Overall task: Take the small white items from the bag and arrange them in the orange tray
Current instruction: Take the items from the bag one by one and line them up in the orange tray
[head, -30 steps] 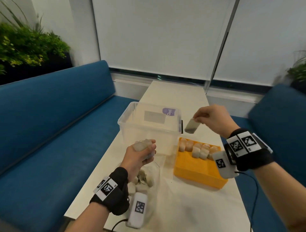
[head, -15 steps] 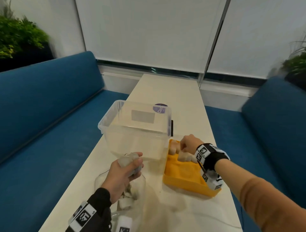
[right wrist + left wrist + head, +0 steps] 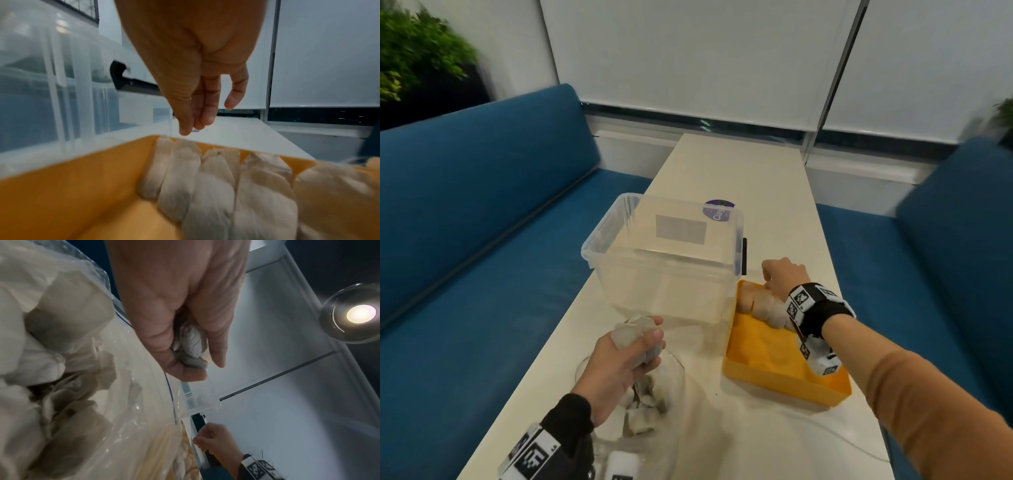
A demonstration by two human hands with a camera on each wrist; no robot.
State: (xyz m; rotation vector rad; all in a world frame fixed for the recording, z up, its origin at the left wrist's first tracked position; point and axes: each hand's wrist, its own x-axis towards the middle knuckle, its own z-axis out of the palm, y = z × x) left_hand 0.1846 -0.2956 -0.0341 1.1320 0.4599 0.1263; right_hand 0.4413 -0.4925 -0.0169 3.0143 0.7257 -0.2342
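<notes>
The orange tray (image 3: 770, 363) (image 3: 82, 186) lies on the table's right side. A row of small white sachets (image 3: 760, 305) (image 3: 216, 178) leans along its far end. My right hand (image 3: 779, 277) (image 3: 197, 125) hovers just above the left end of that row. Its fingers point down, close together, with nothing held between them. My left hand (image 3: 633, 346) (image 3: 201, 368) grips a bunch of white sachets (image 3: 631, 330) (image 3: 191, 340) above the clear plastic bag (image 3: 654, 411) (image 3: 72, 353). More sachets lie inside the bag.
A tall clear plastic box (image 3: 664, 267) stands right against the tray's left side, with a black clip facing the tray. A purple-lidded tub (image 3: 719, 210) sits behind it. Blue benches (image 3: 482, 240) flank the narrow white table (image 3: 739, 164). A thin cable (image 3: 859, 445) crosses the table's near right.
My right hand came down from above the box with one sachet to the tray's far end and now holds nothing. The left hand keeps its bunch over the bag.
</notes>
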